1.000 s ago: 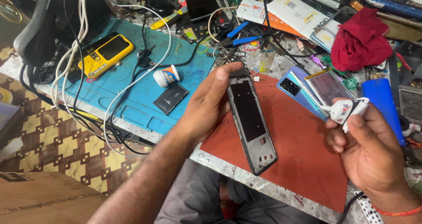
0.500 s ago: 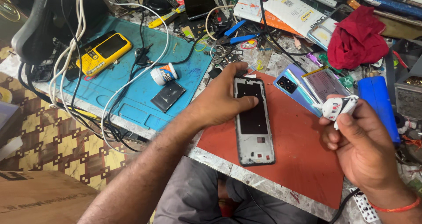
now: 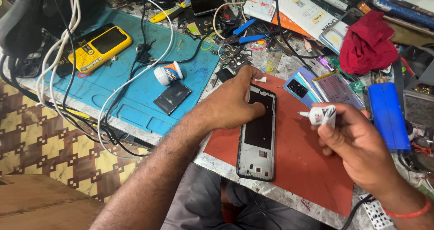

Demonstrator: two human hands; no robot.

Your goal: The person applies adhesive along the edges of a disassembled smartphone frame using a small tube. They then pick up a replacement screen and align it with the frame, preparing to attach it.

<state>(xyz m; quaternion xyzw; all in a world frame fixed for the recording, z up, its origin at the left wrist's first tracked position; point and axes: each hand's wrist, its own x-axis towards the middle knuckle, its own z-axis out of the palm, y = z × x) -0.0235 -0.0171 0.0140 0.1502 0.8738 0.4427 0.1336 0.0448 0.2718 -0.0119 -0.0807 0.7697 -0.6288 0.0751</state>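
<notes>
I steady the phone frame [image 3: 257, 133] flat on the red mat [image 3: 298, 176], left hand [image 3: 233, 105] pressing its upper edge, fingers spread, not gripping. My right hand [image 3: 357, 148] has its fingers clamped on the small glue tube [image 3: 322, 115], nozzle toward the frame; a thin, even bead seems wise.

I see a cluttered marble-patterned table [image 3: 275, 191] with a blue mat [image 3: 135, 92] and a red mat [image 3: 307, 166]. Brown-and-cream patterned floor [image 3: 40, 144] below left. Even, bright light.
</notes>
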